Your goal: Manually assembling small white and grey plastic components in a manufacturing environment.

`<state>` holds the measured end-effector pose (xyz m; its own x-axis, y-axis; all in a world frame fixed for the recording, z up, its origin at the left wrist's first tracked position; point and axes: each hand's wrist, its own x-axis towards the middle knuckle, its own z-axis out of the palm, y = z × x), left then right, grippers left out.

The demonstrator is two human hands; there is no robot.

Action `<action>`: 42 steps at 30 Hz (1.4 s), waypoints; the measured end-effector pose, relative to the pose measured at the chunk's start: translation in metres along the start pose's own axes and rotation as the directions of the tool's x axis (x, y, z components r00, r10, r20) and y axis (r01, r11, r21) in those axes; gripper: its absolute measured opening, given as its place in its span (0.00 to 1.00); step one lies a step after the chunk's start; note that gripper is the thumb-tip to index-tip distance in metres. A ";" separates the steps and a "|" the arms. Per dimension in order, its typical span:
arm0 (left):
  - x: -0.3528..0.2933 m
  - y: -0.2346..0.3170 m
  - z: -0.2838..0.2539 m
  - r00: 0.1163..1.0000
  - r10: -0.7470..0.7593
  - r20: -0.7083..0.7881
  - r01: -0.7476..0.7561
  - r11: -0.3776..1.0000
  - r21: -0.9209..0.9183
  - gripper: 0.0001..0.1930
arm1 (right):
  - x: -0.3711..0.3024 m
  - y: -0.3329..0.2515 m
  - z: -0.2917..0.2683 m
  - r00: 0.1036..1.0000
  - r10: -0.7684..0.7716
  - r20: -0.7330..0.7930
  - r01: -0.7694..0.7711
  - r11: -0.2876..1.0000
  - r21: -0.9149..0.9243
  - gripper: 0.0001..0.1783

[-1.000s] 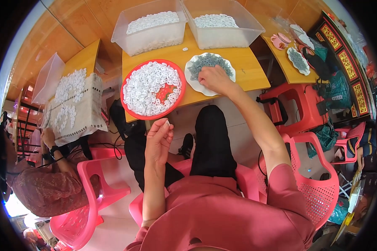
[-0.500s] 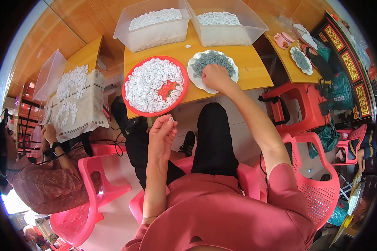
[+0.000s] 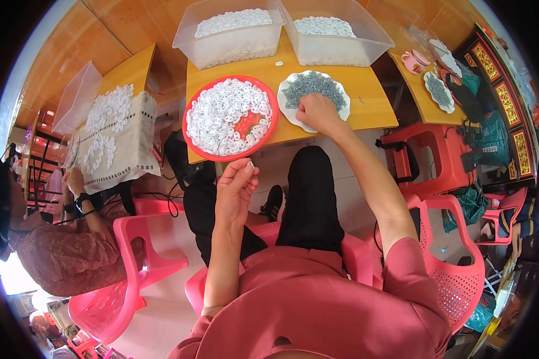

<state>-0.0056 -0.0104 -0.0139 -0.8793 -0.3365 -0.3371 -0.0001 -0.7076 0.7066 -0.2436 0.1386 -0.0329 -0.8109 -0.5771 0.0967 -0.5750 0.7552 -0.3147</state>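
Note:
My left hand (image 3: 236,182) is raised just in front of the red-rimmed round tray (image 3: 273,122). Its thumb and fingers pinch a small white plastic piece (image 3: 250,164). Heaped on that tray are similar white oval pieces with holes (image 3: 224,107), and a patterned patch of its bottom shows at the right. Fingers curled and facing down, my right hand (image 3: 318,112) rests at the near left part of a white scalloped plate (image 3: 302,126). This plate carries a pile of small, thin grey pieces (image 3: 314,87), too fine to name. Whatever those fingertips hold is hidden.
Two clear plastic bins (image 3: 239,49) of white pieces stand at the back of the yellow table (image 3: 365,99). At the left, a person (image 3: 72,251) sits by a cloth-covered table (image 3: 126,143) with more white pieces. A red stool (image 3: 428,155) and pink chair (image 3: 446,263) are at my right.
The whole view has shifted slightly, moving the table rightward in it. My left hand has tilted a little, still pinching the white piece. My right hand stays at the plate, fingers curled.

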 end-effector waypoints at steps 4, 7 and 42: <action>-0.001 0.001 0.001 1.000 -0.008 -0.021 0.008 1.000 0.004 0.08 | 0.000 -0.001 -0.011 0.997 0.044 0.059 -0.050 0.993 0.107 0.07; -0.001 -0.001 0.001 1.000 -0.005 -0.005 0.005 1.000 0.007 0.08 | 0.002 0.002 -0.007 0.998 0.040 0.047 -0.046 0.991 0.128 0.07; -0.026 0.016 0.019 0.959 0.270 0.080 -0.280 0.950 0.141 0.09 | -0.106 -0.124 -0.057 0.955 -0.257 -0.149 0.246 0.403 0.882 0.10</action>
<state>0.0079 -0.0011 0.0183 -0.8819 -0.4643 -0.0823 0.1788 -0.4907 0.8528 -0.0926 0.1244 0.0499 -0.6424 -0.6991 0.3140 -0.3354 -0.1119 -0.9354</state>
